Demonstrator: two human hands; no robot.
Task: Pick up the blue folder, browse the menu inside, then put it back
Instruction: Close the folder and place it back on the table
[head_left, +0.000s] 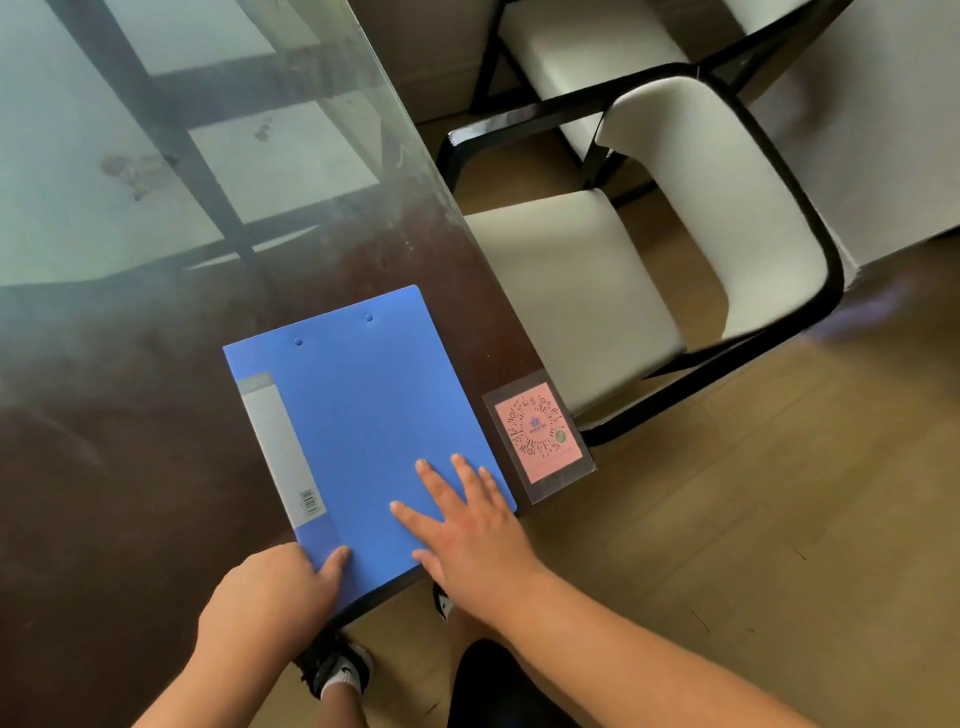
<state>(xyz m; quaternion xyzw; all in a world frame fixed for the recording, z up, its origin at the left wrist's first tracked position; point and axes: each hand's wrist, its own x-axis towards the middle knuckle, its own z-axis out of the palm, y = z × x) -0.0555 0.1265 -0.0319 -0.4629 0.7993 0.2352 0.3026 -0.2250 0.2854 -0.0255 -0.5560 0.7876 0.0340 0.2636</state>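
Note:
The blue folder (363, 415) lies closed and flat on the dark table, its near corner jutting a little past the table's edge. A grey label strip runs along its left side. My left hand (265, 597) grips the folder's near left corner, thumb on top and fingers hidden underneath. My right hand (467, 530) lies flat on the cover's near right part, fingers spread. The menu inside is hidden by the cover.
A pink QR-code card (540, 441) in a clear sleeve lies just right of the folder at the table's corner. The table (130, 441) has a glass top. Two white-cushioned black-framed chairs (675, 249) stand to the right. My shoes show below the table edge.

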